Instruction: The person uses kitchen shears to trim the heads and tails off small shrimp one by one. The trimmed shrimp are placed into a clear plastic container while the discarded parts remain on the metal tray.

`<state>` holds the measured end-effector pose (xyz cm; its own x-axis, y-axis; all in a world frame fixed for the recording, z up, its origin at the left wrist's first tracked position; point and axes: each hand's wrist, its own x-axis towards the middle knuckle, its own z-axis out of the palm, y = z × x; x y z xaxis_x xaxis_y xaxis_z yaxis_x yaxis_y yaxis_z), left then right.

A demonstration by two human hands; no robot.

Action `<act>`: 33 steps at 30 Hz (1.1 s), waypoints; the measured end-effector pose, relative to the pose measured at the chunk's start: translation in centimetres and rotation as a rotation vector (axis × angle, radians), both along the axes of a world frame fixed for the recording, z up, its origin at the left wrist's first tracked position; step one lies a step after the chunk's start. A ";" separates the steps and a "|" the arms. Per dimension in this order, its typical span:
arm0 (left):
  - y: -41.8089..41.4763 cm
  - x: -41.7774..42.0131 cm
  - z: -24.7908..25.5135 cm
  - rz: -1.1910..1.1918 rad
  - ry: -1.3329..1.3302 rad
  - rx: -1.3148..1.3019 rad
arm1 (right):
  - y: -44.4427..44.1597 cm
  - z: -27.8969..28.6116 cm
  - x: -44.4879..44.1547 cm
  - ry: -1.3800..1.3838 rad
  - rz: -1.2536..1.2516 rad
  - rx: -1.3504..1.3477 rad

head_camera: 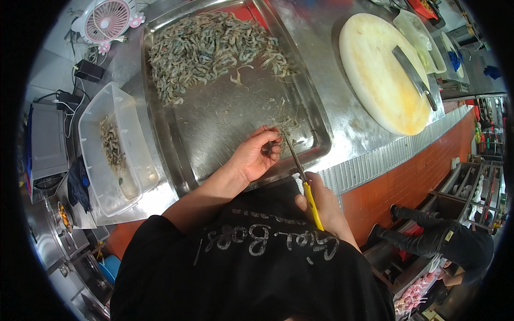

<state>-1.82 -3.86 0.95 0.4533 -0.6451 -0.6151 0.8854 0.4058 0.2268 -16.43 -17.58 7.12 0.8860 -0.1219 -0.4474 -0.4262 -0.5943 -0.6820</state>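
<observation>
My right hand (pixel 327 202) grips a pair of scissors (pixel 312 204) by the yellow handles. The metal blades slant up and left, their tips beside the fingers of my left hand (pixel 257 154). That hand is curled over the near right part of a steel tray (pixel 213 128), thumb against the fingers; whether a shrimp is pinched there is hidden. Thin shrimp trimmings (pixel 293 122) lie just beyond the fingertips. A large heap of raw grey shrimp (pixel 209 48) covers the tray's far part. Left of the tray, a clear plastic tub (pixel 134 104) contains a smaller lot of shrimp (pixel 110 144).
A thick round cutting board (pixel 369 68) stands to the right, with a cleaver (pixel 409 72) lying on it. Beyond it is a translucent container (pixel 417 40). A fan (pixel 105 24) and cables are at the far left. Another person (pixel 457 244) bends over at the right.
</observation>
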 end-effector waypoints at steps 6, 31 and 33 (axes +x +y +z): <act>0.6 0.7 0.0 -0.133 -0.480 0.304 | 0.0 0.2 0.4 0.049 -0.024 0.003; 0.0 4.1 -0.6 -0.019 -0.132 0.097 | -0.2 0.0 0.1 0.031 -0.050 0.062; 0.3 3.8 -1.4 0.035 -0.071 0.007 | -0.2 0.3 0.2 0.060 -0.033 0.072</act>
